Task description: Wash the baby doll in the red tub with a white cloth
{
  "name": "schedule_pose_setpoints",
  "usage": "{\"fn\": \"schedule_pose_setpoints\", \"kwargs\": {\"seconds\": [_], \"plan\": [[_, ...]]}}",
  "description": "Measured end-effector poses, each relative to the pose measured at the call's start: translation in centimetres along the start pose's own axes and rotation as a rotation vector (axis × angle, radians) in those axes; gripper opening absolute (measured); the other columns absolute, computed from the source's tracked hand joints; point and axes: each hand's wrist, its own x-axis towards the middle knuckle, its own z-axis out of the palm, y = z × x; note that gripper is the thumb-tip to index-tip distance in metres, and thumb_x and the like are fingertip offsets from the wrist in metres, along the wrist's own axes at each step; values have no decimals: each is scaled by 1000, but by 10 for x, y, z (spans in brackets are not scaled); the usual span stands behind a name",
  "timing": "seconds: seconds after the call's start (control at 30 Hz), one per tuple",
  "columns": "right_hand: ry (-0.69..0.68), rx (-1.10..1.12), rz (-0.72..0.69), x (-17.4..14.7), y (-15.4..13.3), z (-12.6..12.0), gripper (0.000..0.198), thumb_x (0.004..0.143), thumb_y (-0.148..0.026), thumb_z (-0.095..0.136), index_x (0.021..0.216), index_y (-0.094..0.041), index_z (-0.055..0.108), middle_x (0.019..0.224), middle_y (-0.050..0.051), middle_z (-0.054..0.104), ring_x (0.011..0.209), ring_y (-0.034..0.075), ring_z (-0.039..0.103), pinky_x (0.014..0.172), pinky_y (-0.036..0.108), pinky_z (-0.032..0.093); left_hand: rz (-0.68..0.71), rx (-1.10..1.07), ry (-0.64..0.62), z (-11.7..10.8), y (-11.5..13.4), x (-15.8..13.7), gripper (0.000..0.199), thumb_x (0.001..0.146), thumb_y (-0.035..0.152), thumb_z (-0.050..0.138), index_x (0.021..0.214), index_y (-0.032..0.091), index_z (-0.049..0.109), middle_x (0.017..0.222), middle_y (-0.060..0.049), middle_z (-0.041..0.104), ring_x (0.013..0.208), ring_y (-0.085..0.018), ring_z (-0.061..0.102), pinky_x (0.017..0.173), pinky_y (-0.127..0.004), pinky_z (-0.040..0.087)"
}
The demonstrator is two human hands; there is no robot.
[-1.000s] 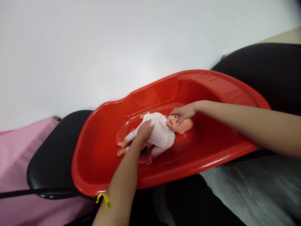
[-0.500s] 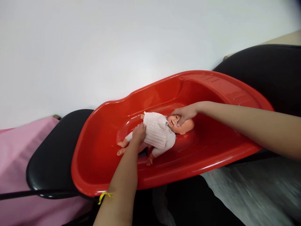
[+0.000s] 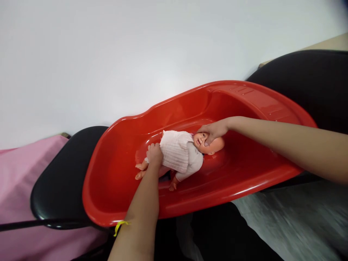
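A baby doll (image 3: pixel 196 164) in white clothes lies on its back in a red plastic baby bathtub (image 3: pixel 108 170), its head to the right and bare feet to the left. Over its torso is a white ribbed cloth (image 3: pixel 175 150). My left hand (image 3: pixel 154 154) is closed on the cloth's left edge, above the doll's legs. My right hand (image 3: pixel 214 131) wraps round the doll's head, thumb across the face by the eye and the other fingers on the far side. The doll's far arm is hidden under the cloth.
The tub rests across a black chair seat (image 3: pixel 62 181) at left and another black chair (image 3: pixel 310 79) at right. Pink fabric (image 3: pixel 27 174) hangs at far left. A white wall (image 3: pixel 136 54) stands behind. A yellow band (image 3: pixel 121 225) shows by my left forearm.
My left hand has moved a little left, toward the doll's feet, drawing the cloth with it. The doll's far hand is now covered. My right hand stays on the head.
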Motion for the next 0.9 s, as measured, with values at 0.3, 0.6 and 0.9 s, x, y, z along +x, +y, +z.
{"fn": "schedule_pose_setpoints", "kwargs": {"seconds": [0.3, 0.6, 0.9], "plan": [[-25, 13, 15, 3, 5, -1, 76, 63, -50, 77, 134, -28, 61, 133, 6, 67, 121, 34, 61, 103, 44, 50, -216, -42, 80, -8, -10, -5, 39, 98, 16, 34, 123, 17, 64, 128, -19, 57, 123, -35, 50, 96, -50, 44], [-42, -25, 10, 2, 2, -1, 81, 65, -56, 73, 139, -28, 57, 136, 5, 66, 123, 34, 60, 102, 43, 50, 303, -433, -114, 4, 39, 6, 44, 102, 42, 47, 136, 17, 59, 140, -12, 60, 129, -27, 54, 113, -39, 37], [-49, -25, -20, 5, 8, 1, 78, 66, -55, 75, 138, -28, 59, 139, 5, 64, 126, 35, 58, 105, 43, 49, 55, -382, -124, 4, 34, 4, 14, 99, 31, 46, 100, 22, 57, 107, -9, 70, 101, -26, 64, 90, -40, 47]]}}
